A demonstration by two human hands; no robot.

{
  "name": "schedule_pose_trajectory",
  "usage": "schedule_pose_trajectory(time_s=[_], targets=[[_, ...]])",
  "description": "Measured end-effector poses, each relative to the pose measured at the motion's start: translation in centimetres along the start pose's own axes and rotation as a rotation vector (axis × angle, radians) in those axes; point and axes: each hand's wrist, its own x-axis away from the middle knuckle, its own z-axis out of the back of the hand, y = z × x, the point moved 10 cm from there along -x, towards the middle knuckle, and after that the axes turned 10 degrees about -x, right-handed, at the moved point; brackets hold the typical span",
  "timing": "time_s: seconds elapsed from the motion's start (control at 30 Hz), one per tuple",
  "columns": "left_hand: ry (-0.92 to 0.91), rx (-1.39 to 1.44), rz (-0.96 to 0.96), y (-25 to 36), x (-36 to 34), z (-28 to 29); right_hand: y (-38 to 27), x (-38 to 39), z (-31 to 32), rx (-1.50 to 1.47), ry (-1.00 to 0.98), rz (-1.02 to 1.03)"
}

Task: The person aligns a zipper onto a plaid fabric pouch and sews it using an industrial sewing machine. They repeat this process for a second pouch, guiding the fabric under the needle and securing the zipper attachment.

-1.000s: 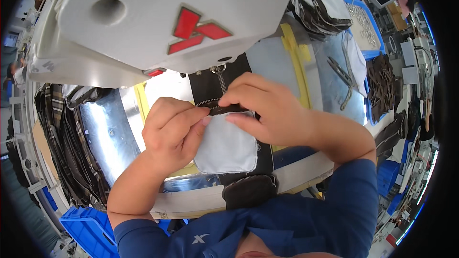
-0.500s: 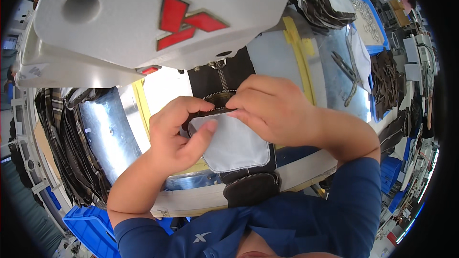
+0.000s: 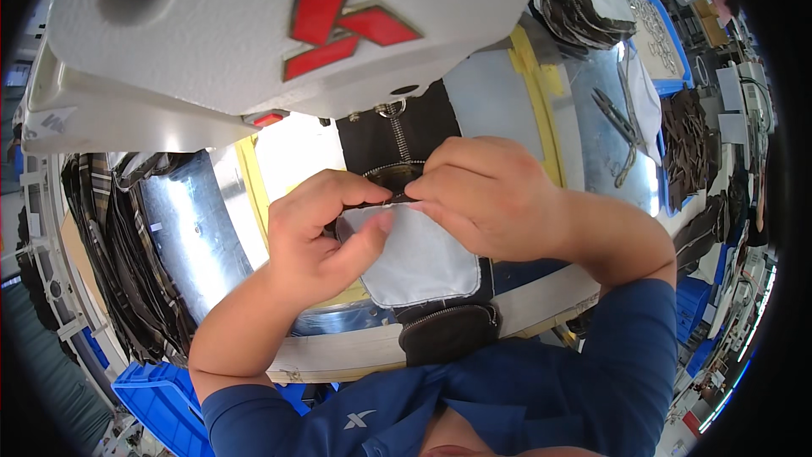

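My left hand (image 3: 317,237) pinches the left part of a curved zipper edge (image 3: 381,169) on a dark fabric piece, with a pale grey lining flap (image 3: 410,262) below its fingertips. My right hand (image 3: 474,195) grips the same edge a little to the right, fingertips close to the left hand's. Behind them a dark strip (image 3: 431,118) with a straight zipper and metal ring runs under the white sewing machine head (image 3: 211,34). A dark zipped pouch (image 3: 448,338) hangs over the table's front edge.
Folded dark and plaid fabrics (image 3: 118,254) lie left, above a blue crate (image 3: 148,402). Right are scissors (image 3: 617,127), fabric pieces (image 3: 575,0), a blue tray (image 3: 685,68) of metal parts and brown scraps (image 3: 681,144). Yellow tape strips (image 3: 541,101) line the metal bed.
Both hands have shifted slightly right with the fabric, and more of the curved zipper shows between them. My left thumb has moved a little right. The machine head shifts slightly in view.
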Motion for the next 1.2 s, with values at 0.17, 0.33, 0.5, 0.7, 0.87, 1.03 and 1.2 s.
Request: schedule_pose_trajectory(time_s=[0.17, 0.33, 0.5, 0.7, 0.87, 1.03, 1.2], targets=[[-0.027, 0.032, 0.090, -0.6, 0.1, -0.2, 0.1, 0.0, -0.2, 0.014, -0.031, -0.009], [-0.028, 0.007, 0.111, -0.7, 0.2, -0.4, 0.9, 0.4, -0.3, -0.041, -0.020, -0.070], [-0.043, -0.063, 0.110, -0.6, 0.1, -0.4, 2.0, -0.1, -0.2, -0.131, -0.028, -0.174], [-0.028, -0.014, 0.158, -1.0, 0.2, -0.7, 2.7, -0.2, -0.6, -0.271, -0.017, -0.268], [-0.057, 0.013, 0.181, -1.3, 0.2, -1.1, 3.1, -0.1, -0.9, -0.275, -0.039, -0.312], [-0.112, 0.125, 0.313, -2.5, 0.7, -1.4, 3.6, 0.0, -1.0, -0.307, -0.054, -0.338], [-0.142, 0.213, 0.428, -3.3, 1.1, -1.9, 4.1, 0.0, -1.0, -0.389, -0.025, -0.376]])
